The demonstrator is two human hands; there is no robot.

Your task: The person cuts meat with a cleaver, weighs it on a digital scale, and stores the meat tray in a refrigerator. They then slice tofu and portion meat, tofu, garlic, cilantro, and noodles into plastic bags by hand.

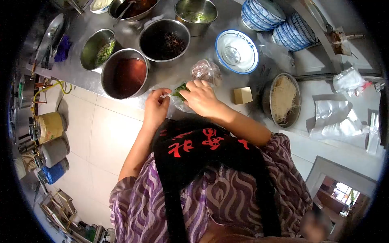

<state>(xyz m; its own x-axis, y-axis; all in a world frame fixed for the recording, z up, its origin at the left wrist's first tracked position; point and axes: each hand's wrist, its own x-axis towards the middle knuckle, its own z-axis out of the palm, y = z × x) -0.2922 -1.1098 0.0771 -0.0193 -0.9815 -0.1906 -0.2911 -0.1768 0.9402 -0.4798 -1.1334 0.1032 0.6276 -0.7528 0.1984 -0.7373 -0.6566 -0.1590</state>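
Note:
At the front edge of the metal counter lies a clear plastic bag with green leaves in it. My left hand pinches the bag's left edge between thumb and fingers. From the right, my right hand is closed over the bag's other side, its fingers curled above the greens and partly hiding them. Just beyond my right fingers sits a second clear bag with brownish-pink contents. A small cream-coloured block or box stands right of my right wrist.
Metal pots with red liquid, dark flakes and chopped greens stand ahead. A blue-rimmed bowl is beyond the bags. Stacked bowls lean at back right. A metal basin holds pale noodles. Gas cylinders stand left.

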